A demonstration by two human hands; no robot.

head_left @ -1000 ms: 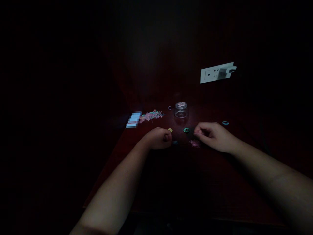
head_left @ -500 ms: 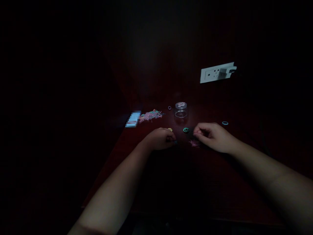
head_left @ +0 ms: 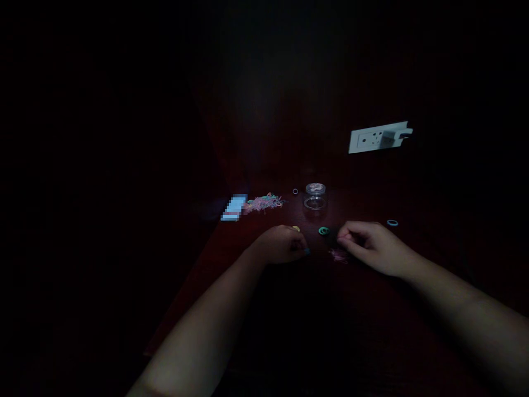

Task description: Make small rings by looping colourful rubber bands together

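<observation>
My left hand rests low over the dark red table with its fingers curled together. At its fingertips shows a small blue band; whether it is gripped or lying beneath them is unclear. Just behind the knuckles is a yellow band, partly hidden. My right hand is closed in a pinch, thumb against forefinger, and what lies between the tips is too dark to make out. Beneath those fingers is a small heap of pink bands. Green bands lie between the two hands.
A clear lidded jar stands behind the hands. Left of it are a tangled pile of coloured bands, a purple ring and a bright pixelated rectangle. A blue ring lies at right, below a wall socket with a plug.
The whole scene has shifted slightly right and down as my head moved. Both hands keep nearly the same pose and place beside the bands.
</observation>
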